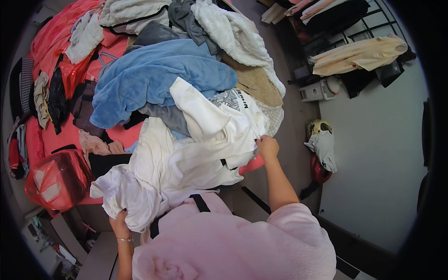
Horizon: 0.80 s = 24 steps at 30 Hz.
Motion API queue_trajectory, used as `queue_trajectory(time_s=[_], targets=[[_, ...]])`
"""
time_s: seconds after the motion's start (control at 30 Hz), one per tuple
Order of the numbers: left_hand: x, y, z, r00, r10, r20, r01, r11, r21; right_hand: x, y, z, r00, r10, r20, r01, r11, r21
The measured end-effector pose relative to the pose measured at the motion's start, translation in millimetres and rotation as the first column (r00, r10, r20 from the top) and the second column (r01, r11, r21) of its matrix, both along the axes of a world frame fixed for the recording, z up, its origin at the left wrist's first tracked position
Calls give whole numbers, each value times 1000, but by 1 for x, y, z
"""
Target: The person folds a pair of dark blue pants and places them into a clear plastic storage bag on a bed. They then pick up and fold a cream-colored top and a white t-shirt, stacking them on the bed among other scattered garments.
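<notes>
A white printed garment [210,147] with long sleeves lies spread and rumpled over the near edge of the bed. At its lower left end my left hand [120,224], with a bracelet at the wrist, grips bunched white fabric. My right hand [267,147] pinches the edge of the white cloth at the right side. One sleeve points up over a blue fleece blanket [157,73]. Black lettering and a grey pattern show on the part near my right hand. Whether all the white cloth is one garment I cannot tell.
Clothes cover much of the pink bed sheet [120,134], with a white fleece [238,35] at the far side. A red plastic bag [57,182] sits at the left. Rightward are a garment rack [374,14], a white appliance [318,90] and a bundle of clothes [322,147] by the wall.
</notes>
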<state>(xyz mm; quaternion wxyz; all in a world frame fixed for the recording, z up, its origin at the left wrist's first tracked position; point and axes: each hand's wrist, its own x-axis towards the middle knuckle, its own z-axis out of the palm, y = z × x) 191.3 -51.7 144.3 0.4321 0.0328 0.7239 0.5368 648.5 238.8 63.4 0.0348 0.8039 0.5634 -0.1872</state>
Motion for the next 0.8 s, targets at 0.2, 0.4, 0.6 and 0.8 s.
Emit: queue_trajectory(time_s=[0.2,0.4,0.6,0.8], targets=[[-4,-12,2,1000,13,11,-13,999,32,-34,24,108,612,82,-786,308,891,333],[-9,-20,-3,999,28,16,-29,995,90,-102,62,230,555,438,-707,117,800,589],[-13,-28,-2,1000,26,14,-27,994,108,-154,82,294,532,611,-586,-45,711,701],[-11,-38,-13,999,42,-4,-40,987,157,-222,92,334,-144,620,-771,124,785,607]])
